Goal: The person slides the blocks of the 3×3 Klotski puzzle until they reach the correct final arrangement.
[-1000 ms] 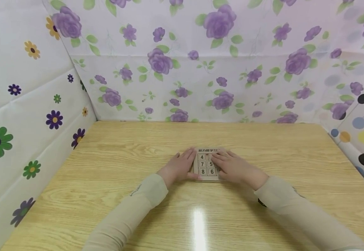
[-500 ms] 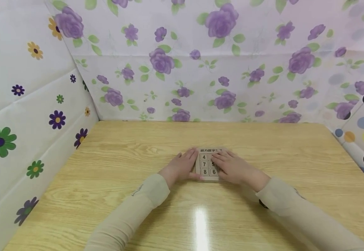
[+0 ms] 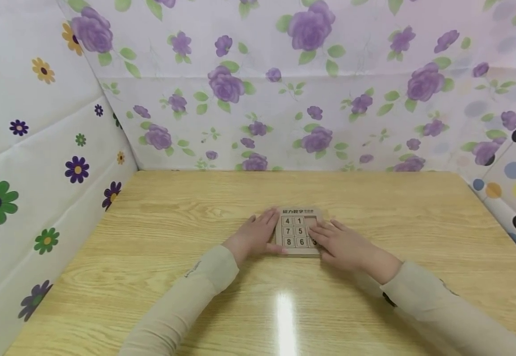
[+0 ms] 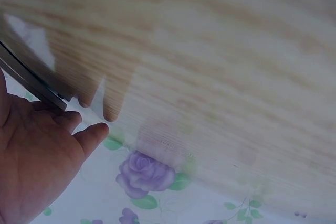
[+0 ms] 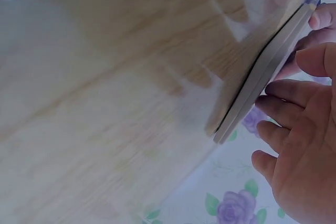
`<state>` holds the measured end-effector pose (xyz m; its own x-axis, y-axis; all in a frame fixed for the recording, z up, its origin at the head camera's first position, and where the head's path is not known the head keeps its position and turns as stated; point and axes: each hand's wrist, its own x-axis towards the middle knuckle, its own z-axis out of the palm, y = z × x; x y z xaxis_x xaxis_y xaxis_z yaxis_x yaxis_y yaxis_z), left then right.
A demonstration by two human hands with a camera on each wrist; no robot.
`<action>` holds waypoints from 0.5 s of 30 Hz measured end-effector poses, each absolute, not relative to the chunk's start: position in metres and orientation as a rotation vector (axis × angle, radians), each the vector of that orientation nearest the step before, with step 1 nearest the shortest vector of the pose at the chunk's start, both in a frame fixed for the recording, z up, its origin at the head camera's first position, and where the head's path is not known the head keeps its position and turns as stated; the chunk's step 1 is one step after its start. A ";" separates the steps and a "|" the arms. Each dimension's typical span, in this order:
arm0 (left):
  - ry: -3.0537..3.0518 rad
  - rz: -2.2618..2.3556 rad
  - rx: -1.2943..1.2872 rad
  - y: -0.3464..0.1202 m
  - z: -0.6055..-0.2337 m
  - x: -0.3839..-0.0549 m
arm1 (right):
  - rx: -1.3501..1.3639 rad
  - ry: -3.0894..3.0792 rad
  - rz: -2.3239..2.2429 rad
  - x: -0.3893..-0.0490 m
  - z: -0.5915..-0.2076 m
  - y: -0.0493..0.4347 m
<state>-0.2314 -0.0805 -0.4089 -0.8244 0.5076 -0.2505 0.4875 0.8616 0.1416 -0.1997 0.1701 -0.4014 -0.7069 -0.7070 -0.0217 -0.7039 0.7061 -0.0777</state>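
Observation:
A number sliding puzzle (image 3: 300, 249) lies flat on the wooden table. Its tiles read 4 and 1 in the far row, 7 and 5 in the middle, 8, 6 and a partly covered 3 in the near row. The far right slot (image 3: 310, 220) shows bare. Along the left edge rests my left hand (image 3: 251, 237), fingers straight toward the far corner, thumb on the near corner. My right hand (image 3: 344, 245) lays extended fingertips over the right column, hiding the middle right place. The right wrist view shows the puzzle's thin side (image 5: 257, 82) beside my fingers.
The wooden table (image 3: 186, 198) spreads around the puzzle, with a bright glare streak in front. Purple-flowered cloth (image 3: 258, 79) hangs behind it. A flower-print cloth (image 3: 35, 163) stands at the left and a dotted one (image 3: 513, 170) at the right.
My right hand has shifted right and slightly nearer, uncovering the 1 tile and the bare far right slot. My left hand stays on the left edge. The view drifts slightly.

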 end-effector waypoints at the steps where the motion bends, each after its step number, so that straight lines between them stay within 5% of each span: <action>1: 2.757 0.104 0.755 -0.081 -0.408 -0.231 | -1.186 2.857 -0.100 -0.200 -0.401 0.170; 15: 2.741 0.098 0.738 -0.080 -0.407 -0.233 | -1.146 2.850 -0.133 -0.218 -0.401 0.168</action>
